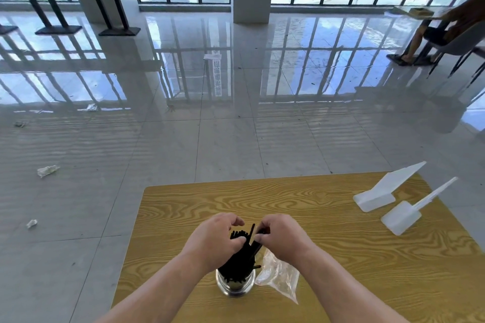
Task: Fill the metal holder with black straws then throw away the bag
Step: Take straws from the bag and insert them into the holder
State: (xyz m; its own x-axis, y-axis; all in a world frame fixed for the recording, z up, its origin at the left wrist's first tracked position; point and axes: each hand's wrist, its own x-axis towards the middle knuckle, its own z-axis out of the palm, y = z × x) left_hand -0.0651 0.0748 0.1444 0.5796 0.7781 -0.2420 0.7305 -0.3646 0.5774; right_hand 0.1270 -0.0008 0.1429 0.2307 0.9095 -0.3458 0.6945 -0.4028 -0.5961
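Our left hand curls its grip round the black straws, which stand in the metal holder on the worktop. Our right hand pinches their tops in a narrow grip, and the bag lies just beside the holder.

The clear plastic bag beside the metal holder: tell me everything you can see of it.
The clear plastic bag is thin, glossy, crinkled film and looks empty. It lies slack on the wooden table, close to the right side of the metal holder, with its near corner pointing toward the camera. Its upper end runs under the wrist of the right hand; whether they touch cannot be told.
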